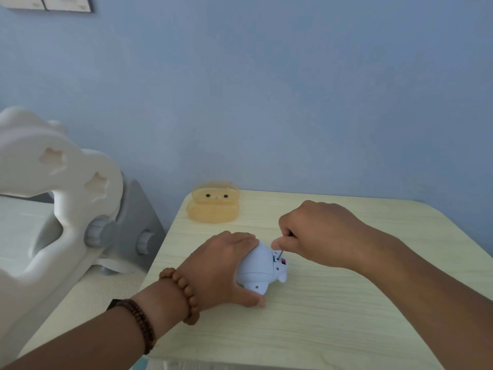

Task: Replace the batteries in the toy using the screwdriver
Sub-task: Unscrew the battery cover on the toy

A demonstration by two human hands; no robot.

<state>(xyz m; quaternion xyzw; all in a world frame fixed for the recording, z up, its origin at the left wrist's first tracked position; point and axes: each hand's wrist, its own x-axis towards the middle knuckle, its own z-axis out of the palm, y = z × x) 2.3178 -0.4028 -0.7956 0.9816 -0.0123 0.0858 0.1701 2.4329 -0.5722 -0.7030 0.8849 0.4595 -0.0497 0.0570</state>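
I see the toy (pixel 262 265), a small pale-blue plastic figure, lying near the middle of the pale wood-grain table (pixel 346 324), a little toward its left edge. It is turned underside up: two stubby feet stick out at its near right corner, and a small hatch area with a blue and a red spot faces up. As far as I can tell, its long axis runs from under the left palm toward the right, but the left end is covered, so I cannot tell which way it faces. The left hand (pixel 218 268) grips the toy from the left, fingers curled over the far side and the thumb wrapped round the near side, its tip down by the tabletop. The right hand (pixel 314 231) is closed in a fist round the screwdriver (pixel 280 254), hiding the handle. Only the thin metal shaft shows, slanting steeply down and slightly left from the fist, its tip meeting the toy at the hatch. Two brown bead bracelets (pixel 181 292) sit on the left wrist. A translucent yellow box (pixel 213 209) with two dark dots stands at the far left corner of the table, well apart from the toy. A white and grey plastic seat (pixel 58 188) stands off the table's left side against the blue wall (pixel 266 89).
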